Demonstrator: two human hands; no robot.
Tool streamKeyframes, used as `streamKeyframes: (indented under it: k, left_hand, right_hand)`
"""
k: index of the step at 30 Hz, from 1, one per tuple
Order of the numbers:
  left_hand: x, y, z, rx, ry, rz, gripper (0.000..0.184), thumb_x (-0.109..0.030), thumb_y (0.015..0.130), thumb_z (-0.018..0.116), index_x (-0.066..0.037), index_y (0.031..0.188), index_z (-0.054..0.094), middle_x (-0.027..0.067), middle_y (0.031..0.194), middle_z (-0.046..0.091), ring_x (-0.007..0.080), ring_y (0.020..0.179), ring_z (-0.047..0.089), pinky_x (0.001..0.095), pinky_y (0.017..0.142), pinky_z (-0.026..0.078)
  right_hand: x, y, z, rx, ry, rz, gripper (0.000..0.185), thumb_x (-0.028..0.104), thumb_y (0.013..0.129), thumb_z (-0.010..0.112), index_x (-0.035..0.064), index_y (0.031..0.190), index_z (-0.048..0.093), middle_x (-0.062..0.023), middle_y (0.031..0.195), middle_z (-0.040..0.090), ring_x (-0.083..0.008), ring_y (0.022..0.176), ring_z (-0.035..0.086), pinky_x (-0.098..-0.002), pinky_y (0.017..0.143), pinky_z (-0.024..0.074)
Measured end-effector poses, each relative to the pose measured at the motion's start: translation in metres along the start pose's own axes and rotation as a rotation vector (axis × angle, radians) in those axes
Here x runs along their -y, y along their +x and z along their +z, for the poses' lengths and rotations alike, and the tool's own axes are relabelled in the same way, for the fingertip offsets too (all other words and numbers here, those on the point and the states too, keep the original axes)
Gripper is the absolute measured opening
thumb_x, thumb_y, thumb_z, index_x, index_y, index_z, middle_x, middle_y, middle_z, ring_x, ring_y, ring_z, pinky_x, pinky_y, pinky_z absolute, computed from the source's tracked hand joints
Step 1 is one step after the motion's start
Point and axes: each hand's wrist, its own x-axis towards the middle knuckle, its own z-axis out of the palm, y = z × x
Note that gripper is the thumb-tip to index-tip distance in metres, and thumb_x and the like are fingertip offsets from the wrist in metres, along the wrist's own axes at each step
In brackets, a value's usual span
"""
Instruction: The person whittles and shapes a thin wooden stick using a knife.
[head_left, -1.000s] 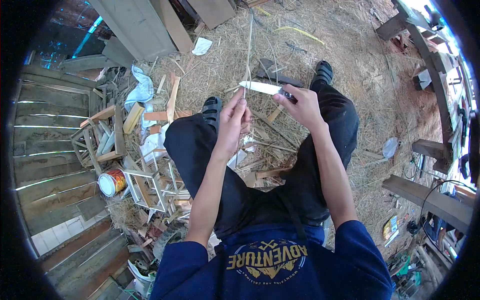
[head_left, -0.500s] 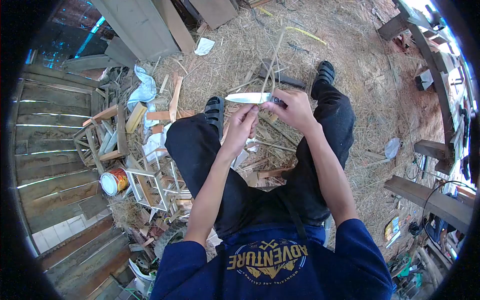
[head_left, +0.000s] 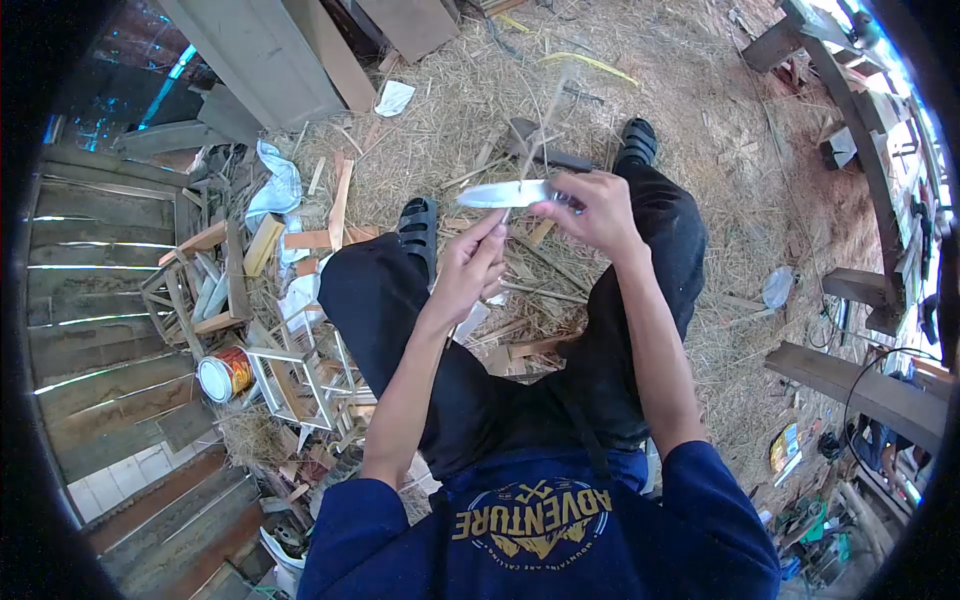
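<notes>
Close quarters up here, a few ways it could go sideways

So I'm following this from far off through the head camera. The bare right hand [head_left: 602,213] has its grip wrapped around the handle of a silver-bladed knife [head_left: 495,195], blade pointing left. The bare left hand [head_left: 472,264] has thumb and fingers pinched together on a long, thin, pale strip [head_left: 541,138] (can't tell if it's cane or wood). From the left fingertips the strip runs past the blade toward the far side, out in front of the knees in black trousers [head_left: 362,292].

Main worry: those left fingertips sit just beside the blade, on its near side. Can't tell whether they touch, or which edge is sharp. If the strip gave way suddenly or the blade skidded, I reckon they'd be first in line. Likely causes would be pushing too hard or a tough spot in the strip.

Second: the strip's far end is a blur and I see nothing bracing it, so it could whip or twist in that pinch. And with the legs spread, a slipped handle could mean a nicked thigh, or a knife down on the straw-covered floor [head_left: 715,110].
</notes>
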Motion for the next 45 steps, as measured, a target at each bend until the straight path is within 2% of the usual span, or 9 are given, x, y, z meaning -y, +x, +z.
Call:
streamKeyframes:
  k: [2, 4, 11, 25, 34, 38, 40, 42, 45]
  left_hand:
    - [-0.002, -0.008, -0.003, 0.005, 0.02, 0.005, 0.045, -0.02, 0.109, 0.049, -0.012, 0.153, 0.044, -0.0094, 0.069, 0.029, 0.0003, 0.05, 0.025, 0.0195, 0.043, 0.023]
    - [0.005, -0.017, -0.01, 0.008, 0.074, -0.013, 0.048, -0.019, 0.109, 0.049, -0.013, 0.156, 0.041, -0.0096, 0.07, 0.029, 0.0004, 0.051, 0.025, 0.0193, 0.043, 0.023]
    - [0.007, -0.009, -0.023, -0.036, 0.156, -0.069, 0.047, -0.024, 0.108, 0.051, -0.009, 0.153, 0.044, -0.0069, 0.074, 0.035, 0.0009, 0.056, 0.026, 0.0197, 0.046, 0.025]
    - [-0.001, 0.013, -0.009, -0.049, -0.116, 0.061, 0.048, -0.027, 0.109, 0.049, -0.012, 0.154, 0.041, -0.0021, 0.077, 0.047, 0.0011, 0.05, 0.027, 0.0194, 0.045, 0.025]
    - [0.013, 0.012, -0.014, 0.012, 0.067, 0.012, 0.024, -0.027, 0.108, 0.052, -0.007, 0.118, 0.062, -0.0074, 0.07, 0.039, 0.0007, 0.052, 0.029, 0.02, 0.045, 0.024]
    - [0.023, 0.0, -0.008, 0.031, 0.036, -0.049, 0.031, -0.025, 0.108, 0.051, -0.007, 0.132, 0.06, -0.0089, 0.069, 0.035, -0.0002, 0.051, 0.027, 0.0195, 0.044, 0.021]
    - [0.024, -0.006, -0.005, 0.024, 0.02, -0.077, 0.036, -0.024, 0.109, 0.05, -0.007, 0.14, 0.057, -0.0097, 0.069, 0.034, -0.0007, 0.051, 0.026, 0.0192, 0.043, 0.02]
    - [0.018, -0.016, -0.001, 0.135, 0.129, -0.094, 0.043, -0.022, 0.109, 0.05, -0.008, 0.149, 0.048, -0.0104, 0.067, 0.032, -0.0007, 0.05, 0.026, 0.0186, 0.044, 0.021]
    - [0.02, -0.025, 0.005, 0.188, 0.172, -0.146, 0.044, -0.021, 0.109, 0.049, -0.007, 0.15, 0.046, -0.0104, 0.068, 0.032, -0.0007, 0.05, 0.027, 0.0171, 0.044, 0.023]
  right_hand:
    - [-0.013, -0.001, -0.01, -0.085, 0.018, 0.255, 0.032, 0.036, 0.087, 0.079, 0.0058, 0.095, 0.073, -0.0092, 0.065, 0.062, -0.0172, 0.053, 0.058, -0.0317, 0.051, 0.0438]
    - [-0.023, 0.012, -0.032, -0.136, -0.158, 0.447, 0.034, 0.041, 0.085, 0.079, 0.0092, 0.097, 0.075, -0.0118, 0.063, 0.064, -0.0274, 0.056, 0.063, -0.0352, 0.054, 0.0477]
    - [-0.027, -0.004, -0.026, -0.099, -0.191, 0.446, 0.033, 0.04, 0.089, 0.076, 0.0076, 0.096, 0.073, -0.0149, 0.061, 0.06, -0.029, 0.053, 0.06, -0.0353, 0.053, 0.0457]
    - [0.013, 0.011, 0.012, 0.141, 0.002, 0.291, 0.037, 0.044, 0.088, 0.076, 0.0078, 0.094, 0.073, -0.0138, 0.064, 0.062, -0.0272, 0.056, 0.063, -0.0378, 0.055, 0.0484]
    - [0.016, -0.003, 0.014, 0.169, -0.009, -0.066, 0.039, 0.042, 0.084, 0.078, 0.0062, 0.086, 0.066, -0.0091, 0.063, 0.058, -0.0287, 0.056, 0.061, -0.0386, 0.053, 0.046]
    - [0.008, -0.004, 0.004, 0.137, -0.079, -0.265, 0.036, 0.04, 0.08, 0.08, 0.0077, 0.083, 0.066, -0.0073, 0.063, 0.058, -0.0276, 0.056, 0.061, -0.0384, 0.053, 0.0471]
    - [-0.018, -0.004, -0.003, -0.121, -0.123, 0.121, 0.018, 0.026, 0.084, 0.078, 0.0102, 0.088, 0.073, -0.0091, 0.07, 0.067, -0.0279, 0.06, 0.066, -0.0382, 0.055, 0.0492]
    - [-0.044, 0.011, -0.026, -0.283, -0.409, 0.699, 0.031, 0.04, 0.096, 0.067, 0.0105, 0.087, 0.07, -0.0138, 0.063, 0.065, -0.0323, 0.059, 0.068, -0.041, 0.056, 0.0505]
    - [-0.047, 0.0, -0.032, -0.25, -0.434, 0.612, 0.045, 0.051, 0.097, 0.061, 0.0081, 0.088, 0.069, -0.0147, 0.06, 0.063, -0.0331, 0.059, 0.068, -0.0422, 0.056, 0.0497]
